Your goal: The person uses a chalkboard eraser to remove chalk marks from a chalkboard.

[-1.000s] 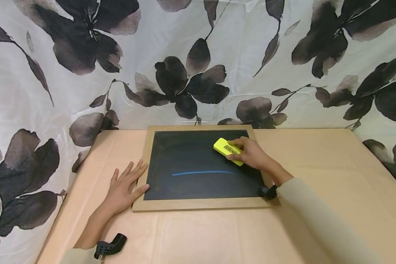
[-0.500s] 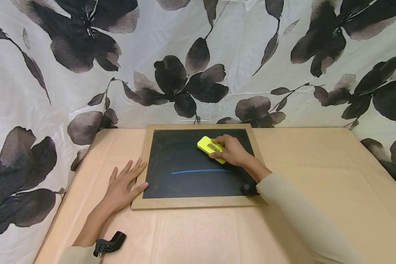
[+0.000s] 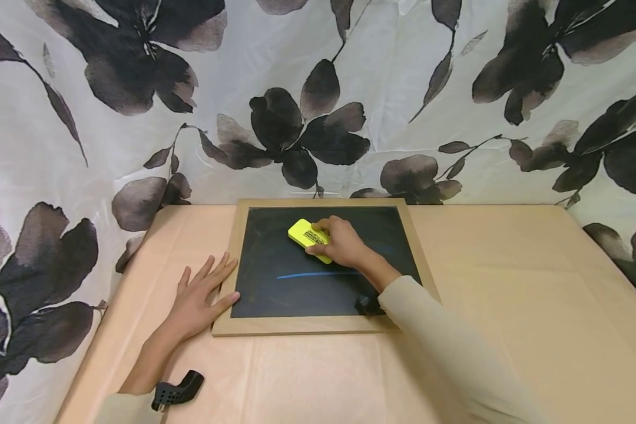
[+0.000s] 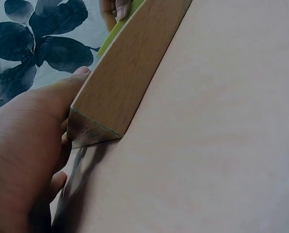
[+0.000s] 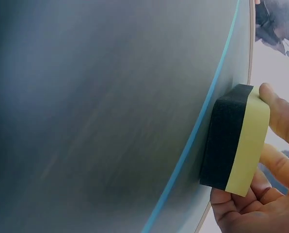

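A wood-framed chalkboard (image 3: 275, 300) lies on the table, with one blue line (image 3: 307, 275) drawn across its dark surface. My right hand (image 3: 344, 244) grips a yellow eraser (image 3: 302, 233) between thumb and fingers, above the line's middle part. In the right wrist view the eraser (image 5: 248, 145) shows a black felt side facing the board, close beside the blue line (image 5: 195, 128). My left hand (image 3: 196, 303) lies with fingers spread against the board's left edge. Its thumb touches the wooden frame (image 4: 120, 73) in the left wrist view.
The pale wooden table (image 3: 509, 282) extends to both sides of the board and in front of it. A white curtain with dark flowers (image 3: 275, 135) hangs behind the table. A black wrist device (image 3: 177, 391) sits on the left wrist.
My right hand has slid the eraser leftward over the upper part of the board. The left hand stays in place, and the blue line looks the same.
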A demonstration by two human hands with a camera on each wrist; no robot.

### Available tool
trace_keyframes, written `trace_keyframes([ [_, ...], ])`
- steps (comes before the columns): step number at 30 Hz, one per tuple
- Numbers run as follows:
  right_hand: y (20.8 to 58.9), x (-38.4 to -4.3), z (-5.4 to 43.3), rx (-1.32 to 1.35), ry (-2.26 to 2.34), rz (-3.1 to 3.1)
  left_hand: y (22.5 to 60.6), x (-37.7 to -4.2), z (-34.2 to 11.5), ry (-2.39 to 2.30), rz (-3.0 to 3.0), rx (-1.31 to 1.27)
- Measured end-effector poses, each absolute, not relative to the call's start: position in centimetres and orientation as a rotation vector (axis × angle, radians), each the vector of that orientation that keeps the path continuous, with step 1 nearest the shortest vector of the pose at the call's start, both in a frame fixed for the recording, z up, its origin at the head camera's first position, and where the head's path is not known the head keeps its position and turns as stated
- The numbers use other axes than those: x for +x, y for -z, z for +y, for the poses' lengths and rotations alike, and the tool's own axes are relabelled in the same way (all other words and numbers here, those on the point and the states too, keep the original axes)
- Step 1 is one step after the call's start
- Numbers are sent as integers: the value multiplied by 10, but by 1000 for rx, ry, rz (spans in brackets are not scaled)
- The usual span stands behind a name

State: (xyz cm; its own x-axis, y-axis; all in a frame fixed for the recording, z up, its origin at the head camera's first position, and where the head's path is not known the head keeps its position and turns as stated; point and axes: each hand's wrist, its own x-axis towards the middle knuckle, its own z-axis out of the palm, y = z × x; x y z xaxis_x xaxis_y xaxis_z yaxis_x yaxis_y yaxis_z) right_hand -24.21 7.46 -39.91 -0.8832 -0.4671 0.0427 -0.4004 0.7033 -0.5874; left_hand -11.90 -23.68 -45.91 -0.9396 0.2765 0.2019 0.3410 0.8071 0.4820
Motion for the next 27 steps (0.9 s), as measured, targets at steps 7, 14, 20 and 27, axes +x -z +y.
trace_keyframes([
  [7,398,-238,50,-760,888,2802,458,-121,-235,803,-2870,-491],
  [14,397,-235,33,-772,853,2805,456,-122,-232,804,-2870,-493],
  [20,396,-232,22,-805,812,2788,457,-122,-233,799,-2867,-493],
  [27,394,-229,17,-826,700,2794,460,-118,-236,791,-2862,-479],
])
